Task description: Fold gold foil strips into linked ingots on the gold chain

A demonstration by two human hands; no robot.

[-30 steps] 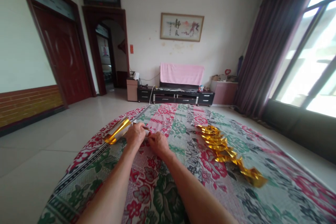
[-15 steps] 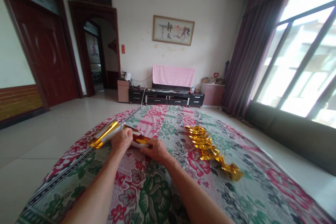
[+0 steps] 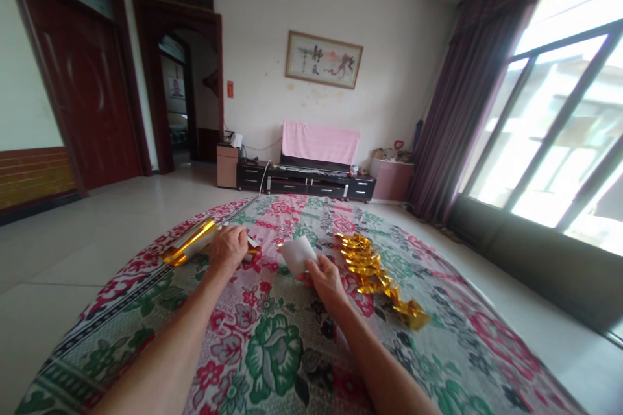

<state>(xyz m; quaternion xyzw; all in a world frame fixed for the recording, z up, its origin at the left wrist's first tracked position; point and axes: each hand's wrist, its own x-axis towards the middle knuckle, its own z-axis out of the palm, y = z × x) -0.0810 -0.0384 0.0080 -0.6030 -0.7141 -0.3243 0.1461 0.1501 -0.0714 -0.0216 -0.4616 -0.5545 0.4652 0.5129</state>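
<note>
My left hand [image 3: 228,248] is closed on the right part of a curled stack of gold foil paper [image 3: 192,245], whose pale backs show, at the left of the table. In my right hand [image 3: 325,277] a small sheet of paper [image 3: 298,255] is pinched by its lower right corner, pale side up, above the cloth and apart from the stack. To the right of that hand lies a row of folded gold pieces [image 3: 366,264], overlapping one another and running down toward the lower right.
A flowered cloth [image 3: 275,350] covers the rounded table. Beyond it stand a low black cabinet [image 3: 306,185] and a pink cloth [image 3: 320,141] over a screen. A curtain [image 3: 452,91] and a window are at the right.
My right hand has moved right, away from my left hand, with a sheet of paper in it. The sheet has come apart from the stack. My left hand has stayed at the stack.
</note>
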